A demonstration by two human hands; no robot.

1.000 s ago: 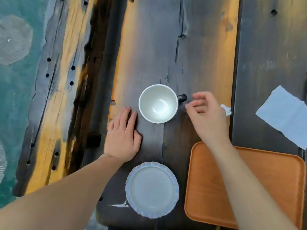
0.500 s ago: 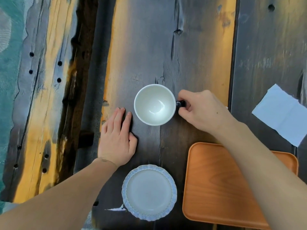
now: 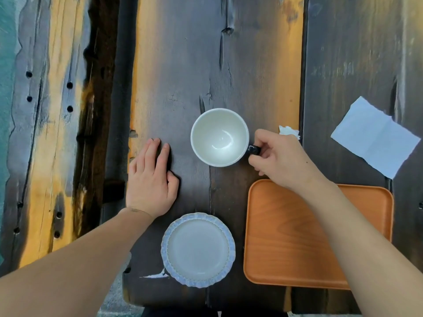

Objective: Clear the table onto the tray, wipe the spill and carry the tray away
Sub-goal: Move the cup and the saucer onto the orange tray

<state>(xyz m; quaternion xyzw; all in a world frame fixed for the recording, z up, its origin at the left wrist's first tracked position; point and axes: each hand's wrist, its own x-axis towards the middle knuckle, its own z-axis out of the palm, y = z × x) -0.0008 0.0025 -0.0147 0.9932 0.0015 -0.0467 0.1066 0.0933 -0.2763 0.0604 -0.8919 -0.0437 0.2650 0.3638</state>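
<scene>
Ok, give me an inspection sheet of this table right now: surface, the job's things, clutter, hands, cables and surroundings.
Surface: weathered dark wooden table with cracks, holes and orange patches; no spill that I can make out.
Job's things: empty white cup upright on the table; empty blue-rimmed plate nearer the person; orange tray bare, to the right of the plate; flat paper napkin at far right.
Clutter: small crumpled white scrap beyond the right hand.
Hands: right hand pinches the cup's dark handle; left hand rests flat on the table, left of the cup.
Cables: nothing seen.
Surroundings: teal floor at left.
</scene>
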